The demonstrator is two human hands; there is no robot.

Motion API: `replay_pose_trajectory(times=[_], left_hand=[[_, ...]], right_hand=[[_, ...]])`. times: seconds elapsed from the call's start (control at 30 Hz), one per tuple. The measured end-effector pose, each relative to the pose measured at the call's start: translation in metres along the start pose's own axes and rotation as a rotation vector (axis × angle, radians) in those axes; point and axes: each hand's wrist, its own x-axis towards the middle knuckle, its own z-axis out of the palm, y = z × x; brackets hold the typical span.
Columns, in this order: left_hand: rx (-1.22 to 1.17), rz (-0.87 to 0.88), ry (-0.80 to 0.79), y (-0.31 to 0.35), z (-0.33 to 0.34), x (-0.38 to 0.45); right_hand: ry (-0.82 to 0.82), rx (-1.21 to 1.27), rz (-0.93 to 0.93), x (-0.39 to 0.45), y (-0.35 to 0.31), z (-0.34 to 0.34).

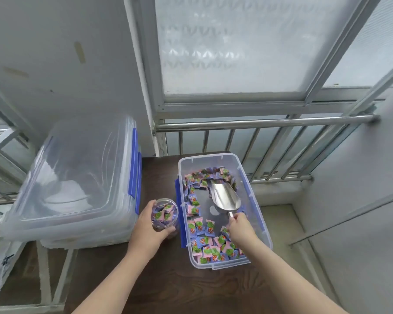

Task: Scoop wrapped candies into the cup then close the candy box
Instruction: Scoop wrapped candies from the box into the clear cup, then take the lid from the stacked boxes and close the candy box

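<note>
Dark wooden table (159, 279) under a frosted window: the left hand (148, 225) wraps a clear cup (165, 215) partly filled with wrapped candies. Just right, inside the open candy box (257, 214), the right hand (240, 227) pinches the handle of a metal scoop (225, 197) lying empty among loose candies (204, 248).

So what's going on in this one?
A person is moving wrapped candies from an open clear box into a small clear cup. The left hand holds the cup just left of the box; it already has several candies in it. The right hand grips the handle of a metal scoop lying inside the box, its bowl empty. Many candies remain around the box's edges. The box is not closed yet.
</note>
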Motion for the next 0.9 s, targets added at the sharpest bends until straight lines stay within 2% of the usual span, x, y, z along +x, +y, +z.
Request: replay_pose_trajectory(times=[0.07,0.1,0.13,0.2,0.27,0.33,0.5,0.6,0.7,0.8,0.9], left_hand=[[0.008,-0.005,-0.015,0.002,-0.001,0.000],[0.017,-0.003,-0.020,0.004,-0.002,0.000],[0.020,-0.003,-0.023,0.005,-0.002,0.001],[0.030,-0.011,-0.022,0.007,-0.001,0.001],[0.043,-0.010,-0.023,0.008,-0.002,0.000],[0.043,-0.002,-0.031,0.008,-0.004,0.000],[0.156,0.024,0.017,0.021,-0.003,-0.013],[0.197,0.066,0.036,0.033,-0.002,-0.022],[0.170,0.153,0.037,0.050,-0.008,-0.032],[0.115,0.281,0.046,0.071,-0.031,-0.039],[0.051,0.359,0.133,0.092,-0.070,-0.039]], right_hand=[[-0.042,0.071,0.097,-0.004,0.000,0.011],[-0.064,-0.135,0.112,-0.007,-0.003,0.018],[-0.031,-0.285,0.040,-0.007,0.000,0.023],[0.006,-0.040,0.045,0.004,0.006,0.031],[0.082,-0.173,0.043,0.008,0.009,0.035],[0.072,-0.267,0.054,0.013,0.015,0.038],[0.043,-0.298,-0.003,0.009,0.011,0.033],[0.095,-0.336,-0.017,0.008,0.010,0.026],[0.141,-0.310,-0.130,0.004,-0.002,0.017],[0.115,-0.262,-0.263,-0.014,-0.044,0.015],[0.091,-0.225,-0.424,-0.033,-0.092,0.024]])
